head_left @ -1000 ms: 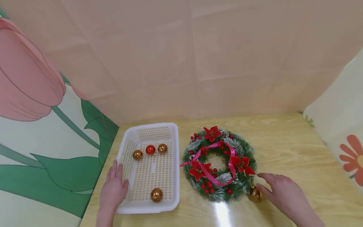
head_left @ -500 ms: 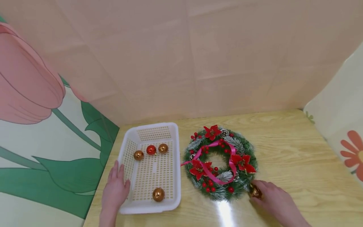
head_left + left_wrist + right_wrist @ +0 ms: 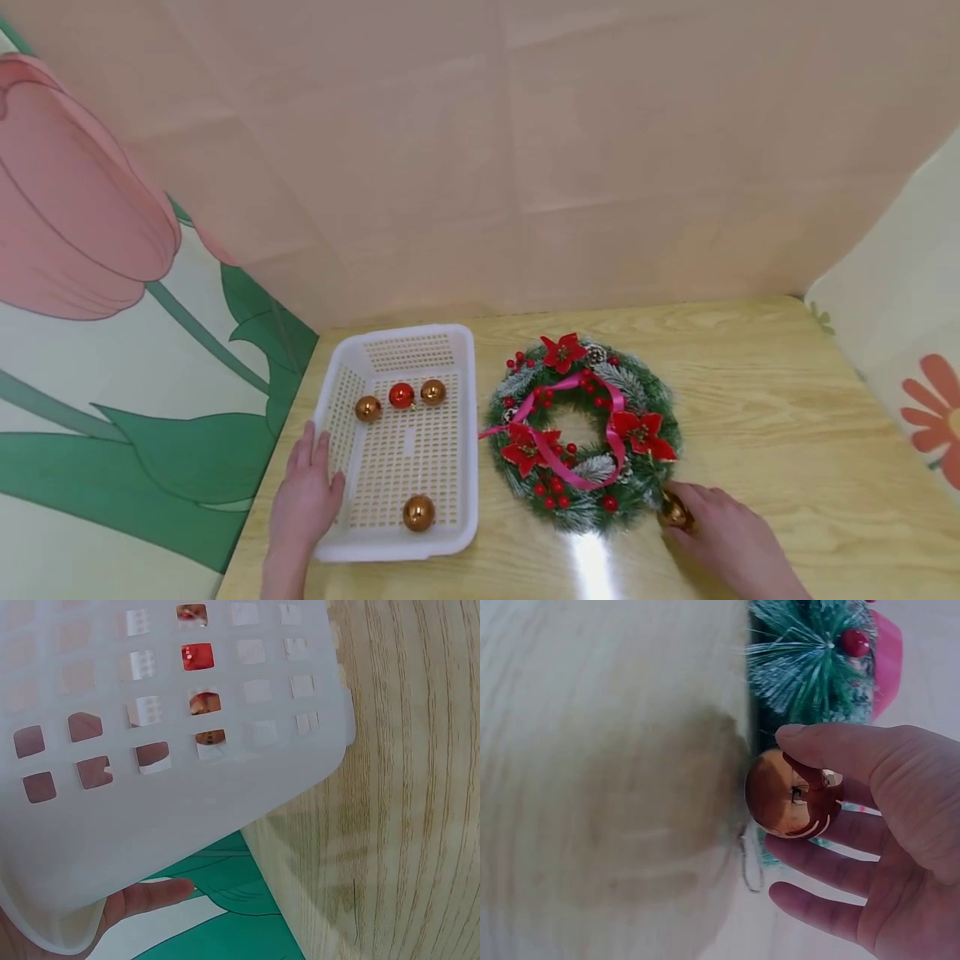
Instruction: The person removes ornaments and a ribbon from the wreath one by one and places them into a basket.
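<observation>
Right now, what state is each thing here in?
White basket: upright, holding baubles.
Three bronze baubles: loose in the basket.
Red bauble: in the basket, between two of them.
Wreath: lying flat on the table.
Pink ribbon: loosely looped over the wreath.
Fourth bronze bauble: in the right hand's grip.
Left hand: resting against the basket.

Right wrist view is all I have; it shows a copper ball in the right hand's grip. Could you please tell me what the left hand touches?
Observer: The left hand touches the left side of a white basket.
Operator: And what is lying in it, please?
Observer: Three copper balls and one red ball.
Operator: Does the wreath also carry flowers?
Observer: Yes, three red flowers.
</observation>
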The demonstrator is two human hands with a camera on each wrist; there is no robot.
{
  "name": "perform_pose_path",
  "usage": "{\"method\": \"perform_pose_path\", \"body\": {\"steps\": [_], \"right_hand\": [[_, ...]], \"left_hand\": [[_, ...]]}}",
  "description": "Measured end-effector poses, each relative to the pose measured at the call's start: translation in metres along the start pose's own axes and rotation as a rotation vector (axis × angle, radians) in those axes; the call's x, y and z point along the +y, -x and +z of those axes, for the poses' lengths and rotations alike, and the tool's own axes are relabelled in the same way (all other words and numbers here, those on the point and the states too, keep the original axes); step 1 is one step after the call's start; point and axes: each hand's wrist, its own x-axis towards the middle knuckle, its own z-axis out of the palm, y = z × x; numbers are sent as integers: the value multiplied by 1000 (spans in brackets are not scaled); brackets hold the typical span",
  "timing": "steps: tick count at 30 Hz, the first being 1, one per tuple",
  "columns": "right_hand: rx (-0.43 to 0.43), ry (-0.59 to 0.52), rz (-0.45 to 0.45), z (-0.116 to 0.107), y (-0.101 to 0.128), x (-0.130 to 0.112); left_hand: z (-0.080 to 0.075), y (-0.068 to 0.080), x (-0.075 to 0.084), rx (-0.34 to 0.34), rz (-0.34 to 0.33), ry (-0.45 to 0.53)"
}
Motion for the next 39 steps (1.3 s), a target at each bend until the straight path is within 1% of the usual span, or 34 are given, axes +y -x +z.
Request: {"method": "perform_pose_path", "body": {"steps": [3, 8, 11, 16, 20, 26, 29, 32, 36, 39], "right_hand": [[13, 10, -4, -4, 0, -1], [94, 18, -45, -14, 0, -6], [197, 14, -103, -21, -1, -10], [381, -2, -210, -32, -9, -23], [474, -37, -291, -34, -18, -43], [573, -84, -463, -25, -41, -91], [583, -110, -558, -21, -55, -118], [530, -123, -615, -18, -66, -145], [434, -139, -641, -12, -79, -175], [403, -143, -651, -4, -88, -193]], "left_hand": [[-1, 0, 0, 0, 0, 16], [0, 0, 0, 30, 17, 11], [1, 0, 0, 40, 18, -3], [2, 1, 0, 63, 14, -21], [3, 0, 0, 72, 12, -23], [4, -3, 1, 61, 7, -36], [3, -3, 0, 63, 10, -39], [3, -2, 0, 67, 11, -40], [4, -2, 0, 60, 5, -33], [4, -2, 0, 56, 7, -33]]}}
